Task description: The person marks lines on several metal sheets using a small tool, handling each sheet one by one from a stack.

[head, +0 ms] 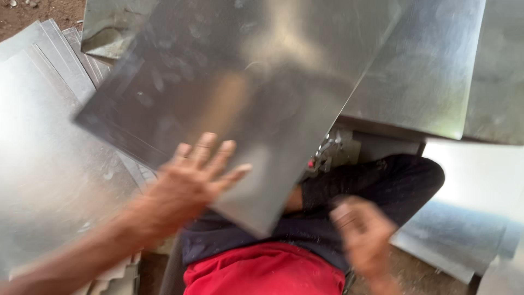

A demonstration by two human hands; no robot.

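Nearest the camera, at 6 o'clock, lies a fold of red cloth (265, 273), with dark clothing (376, 191) above it running up toward 3 o'clock over a bent leg. The right hand (363, 235) hangs over this dark cloth at about 5 o'clock; it is blurred, its fingers loosely curled and holding nothing that can be seen. The left hand (191, 180) comes in from 8 o'clock with fingers spread apart and lies flat on the lower edge of a large metal sheet (245, 93), pressing on it rather than gripping around it.

That sheet fills the middle of the view, tilted, its lowest corner pointing down at 6 o'clock toward the lap and its left corner jutting out at 9 o'clock. It is dull grey, smooth, smudged with fingermarks and carrying a soft bright reflection near its top.

At 9 o'clock a stack of flat sheets (43, 136) lies beneath its left corner, the edges stepped. At 4 o'clock another sheet (458, 240) lies low beside the leg. Under the big sheet's right edge a small metal fitting (327, 155) with a red spot shows in the gap. Farther off, at 1 to 2 o'clock, more overlapping sheets (431, 65) crowd the right side, leaving little free room. Bare brown ground (38, 11) shows only at 11 o'clock.
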